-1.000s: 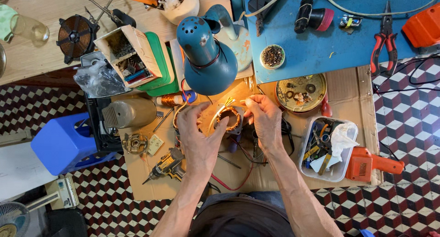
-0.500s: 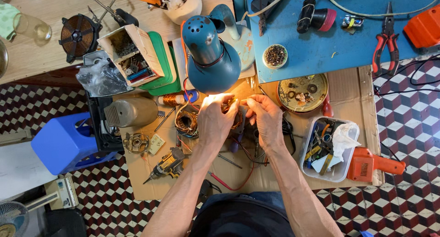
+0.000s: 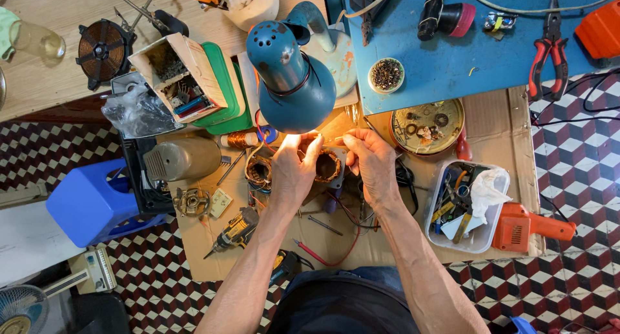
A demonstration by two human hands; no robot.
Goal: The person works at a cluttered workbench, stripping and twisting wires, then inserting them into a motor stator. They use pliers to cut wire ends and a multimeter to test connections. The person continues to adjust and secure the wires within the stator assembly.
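Observation:
My left hand (image 3: 294,169) and my right hand (image 3: 371,161) hold a round copper-wound motor coil (image 3: 327,166) between them, under the lit blue desk lamp (image 3: 294,75). The left hand's fingers curl over the coil's left side. The right hand pinches something thin at the coil's upper right edge; what it is I cannot make out. A second copper-wound coil (image 3: 259,171) lies on the cardboard just left of my left hand.
A cardboard sheet (image 3: 491,121) covers the work table. On it lie a yellow drill (image 3: 236,229), a brown motor housing (image 3: 181,158), a plastic tub of parts (image 3: 466,208), an orange tool (image 3: 529,227) and a round metal tin (image 3: 427,124). Red pliers (image 3: 549,50) rest on the blue surface.
My hands lifted the coil up under the lamp, then lowered it slightly. The second coil, earlier hidden by my left hand, now lies exposed to its left.

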